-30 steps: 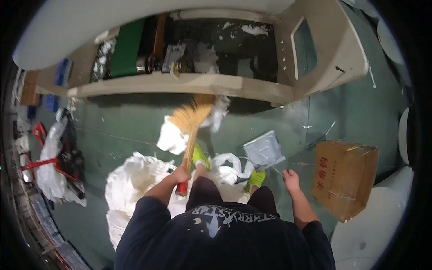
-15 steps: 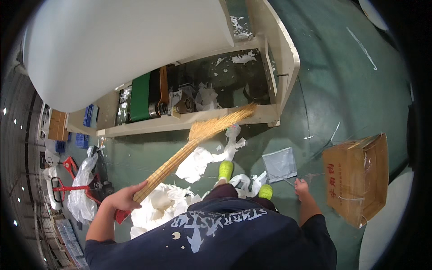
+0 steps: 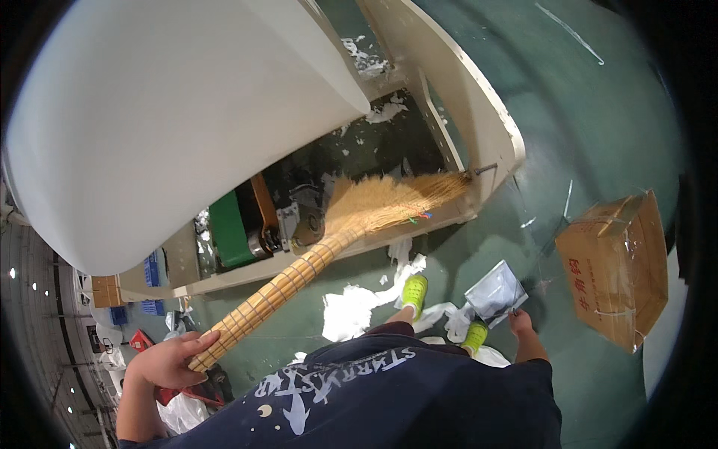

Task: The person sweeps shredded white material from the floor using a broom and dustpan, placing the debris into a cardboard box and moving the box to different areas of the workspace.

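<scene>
My left hand is closed around the handle end of a straw broom. The broom slants away to the right, its bristles fanned over the front beam and interior of a cream machine frame. Whether the bristle tips touch anything inside is hard to tell. On my right, my right hand grips a grey metal dustpan by its handle, which is mostly hidden. The pan hangs low beside my feet, tilted. White torn scraps lie on the floor between the frame and my shoes.
A large smooth white panel covers the frame's left part. Inside are a green belt, a bearing unit and white scraps. A cardboard box stands at right. Blue crates sit at far left.
The broom head has moved right and farther in over the frame, its bristles now fanned wider. The dustpan has tilted. My view has shifted and turned.
</scene>
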The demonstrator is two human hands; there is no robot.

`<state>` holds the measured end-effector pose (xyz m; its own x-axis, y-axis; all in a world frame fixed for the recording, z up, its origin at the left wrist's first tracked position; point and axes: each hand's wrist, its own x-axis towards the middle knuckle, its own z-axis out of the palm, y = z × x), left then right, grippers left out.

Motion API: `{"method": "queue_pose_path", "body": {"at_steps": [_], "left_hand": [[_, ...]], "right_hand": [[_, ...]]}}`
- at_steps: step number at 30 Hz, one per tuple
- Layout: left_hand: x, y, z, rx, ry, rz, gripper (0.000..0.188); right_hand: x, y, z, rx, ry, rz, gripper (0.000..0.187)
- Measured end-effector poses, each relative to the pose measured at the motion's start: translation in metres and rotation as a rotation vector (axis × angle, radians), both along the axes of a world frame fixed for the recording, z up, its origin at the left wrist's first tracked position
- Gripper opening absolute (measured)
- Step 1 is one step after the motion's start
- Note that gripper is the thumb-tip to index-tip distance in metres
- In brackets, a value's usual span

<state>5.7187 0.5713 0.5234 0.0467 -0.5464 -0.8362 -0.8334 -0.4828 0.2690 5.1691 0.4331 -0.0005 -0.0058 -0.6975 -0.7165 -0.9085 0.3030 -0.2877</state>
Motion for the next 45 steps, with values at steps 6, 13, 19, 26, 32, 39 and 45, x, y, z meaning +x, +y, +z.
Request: {"method": "queue_pose_path", "body": {"at_steps": [6, 13, 19, 26, 32, 39, 45], "left_hand": [[0.044, 0.000, -0.101, -0.232, 0.039, 0.096, 0.077], [0.094, -0.170, -0.383, -0.372, -0.172, 0.122, 0.064], [0.117, -0.361, -0.530, -0.483, -0.307, 0.158, 0.062], [0.115, -0.400, -0.603, -0.211, -0.131, 0.241, 0.053], [0.165, -0.266, -0.537, 0.180, -0.193, -0.009, 0.079], [0.226, -0.124, -0.321, 0.304, 0.335, 0.422, 0.075], [0.178, -0.118, -0.344, 0.089, 0.238, 0.403, 0.075]], "right_hand": [[0.065, -0.015, -0.016, -0.090, 0.050, 0.200, 0.032], [0.056, -0.011, -0.011, -0.098, 0.030, -0.011, 0.026], [0.068, -0.010, 0.030, -0.234, 0.005, -0.185, 0.024], [0.064, 0.014, 0.011, -0.316, -0.075, -0.391, 0.019], [0.053, 0.007, 0.000, -0.280, -0.100, -0.382, 0.023], [0.041, 0.000, 0.001, -0.138, -0.075, -0.244, 0.024], [0.072, -0.052, 0.033, -0.151, -0.012, -0.053, 0.027]]}}
